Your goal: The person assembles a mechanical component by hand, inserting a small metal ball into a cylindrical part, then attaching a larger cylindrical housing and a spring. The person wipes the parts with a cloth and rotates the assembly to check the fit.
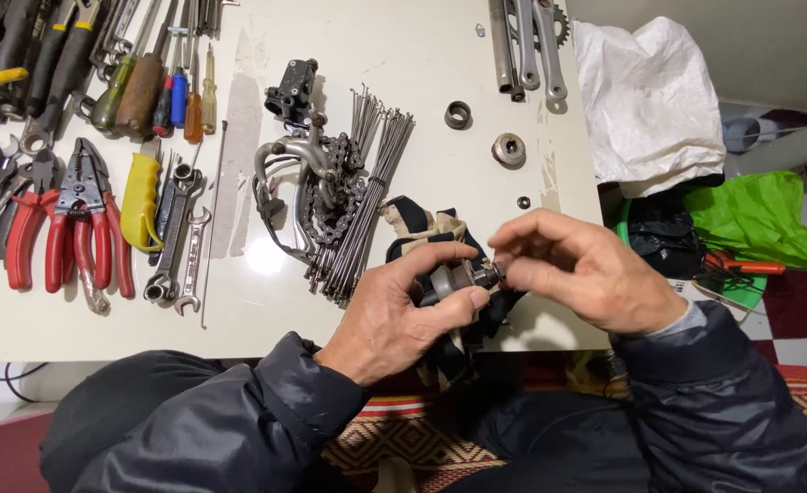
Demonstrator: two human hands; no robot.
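Both hands are up off the white tabletop [421, 55], working right at its near edge. The left hand [394, 315] is wrapped around a short grey metal spindle part [453, 278], thumb on top and fingers curled under — a firm, closed hold. The right hand [577, 269] pinches a small dark ring-shaped nut [493, 271] on that part's end between thumb and fingertips, also closed, and it looks like the nut is being turned by hand.

To do this well, I'd judge the left hand should hold the spindle dead steady while only the right fingers rotate — start the thread gently, no forcing, so it doesn't cross. Keeping it over the dark-and-tan cloth glove [421, 233] lying beneath makes sense; a dropped nut lands soft there.

Just left of the hands sit a bundle of thin steel spokes [371, 192] and a greasy bicycle chain [330, 196]. Two round metal cups [508, 149] lie further back, and red-handled pliers [74, 228] with wrenches are well off to the left.
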